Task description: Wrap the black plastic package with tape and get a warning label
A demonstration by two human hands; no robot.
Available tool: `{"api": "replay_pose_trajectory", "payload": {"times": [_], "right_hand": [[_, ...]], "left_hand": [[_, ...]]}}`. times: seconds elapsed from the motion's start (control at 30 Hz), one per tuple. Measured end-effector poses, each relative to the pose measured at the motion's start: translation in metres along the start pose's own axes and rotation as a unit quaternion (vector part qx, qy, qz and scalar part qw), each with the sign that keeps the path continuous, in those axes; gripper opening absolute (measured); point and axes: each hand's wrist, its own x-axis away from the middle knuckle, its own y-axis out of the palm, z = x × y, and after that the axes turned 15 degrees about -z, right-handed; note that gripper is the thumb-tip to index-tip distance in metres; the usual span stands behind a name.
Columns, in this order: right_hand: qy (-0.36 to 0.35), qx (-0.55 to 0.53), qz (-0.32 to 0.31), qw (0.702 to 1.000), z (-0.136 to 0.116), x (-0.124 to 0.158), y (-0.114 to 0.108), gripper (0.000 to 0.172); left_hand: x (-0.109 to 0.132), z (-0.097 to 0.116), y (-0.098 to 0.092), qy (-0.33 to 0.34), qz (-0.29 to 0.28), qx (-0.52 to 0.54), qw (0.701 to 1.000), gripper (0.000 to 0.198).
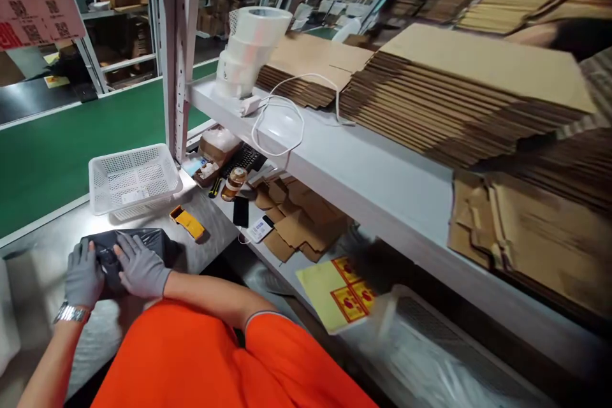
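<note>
A black plastic bag [153,241] lies on the grey table [38,268] at the lower left. Both my hands wear grey gloves and rest on it. My left hand [83,275], with a metal watch at the wrist, is curled over the bag's bunched left part. My right hand [141,266] lies on the bag's middle with its fingers spread flat. A yellow box-like tool [189,222] sits just right of the bag, and a white mesh basket [134,180] stands behind it.
A green conveyor belt [57,146] runs at the left. The white shelf [373,178] carries tape rolls [251,44] and stacks of flat cardboard [468,89]. Below it lie an amber bottle [234,183], a phone [240,210], cardboard scraps [296,217] and yellow label sheets [342,293].
</note>
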Motion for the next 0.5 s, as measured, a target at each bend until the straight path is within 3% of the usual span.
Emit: {"api": "replay_pose_trajectory", "payload": {"times": [0.13,0.3,0.4,0.5], "right_hand": [[-0.035,0.002,-0.023,0.999,-0.005,-0.009,0.0,0.084],[-0.085,-0.032,-0.053,0.994,0.001,-0.016,-0.001,0.083],[-0.151,-0.116,-0.059,0.98,0.012,-0.01,-0.007,0.075],[-0.19,-0.277,0.016,0.942,0.041,0.015,-0.002,0.06]], "left_hand": [[-0.001,0.009,0.008,-0.036,0.008,0.012,0.999,0.057],[0.0,0.028,0.019,-0.063,0.025,0.076,0.995,0.063],[0.007,0.041,0.019,-0.074,0.02,0.131,0.988,0.073],[0.016,0.049,0.014,-0.088,0.022,0.176,0.98,0.08]]}}
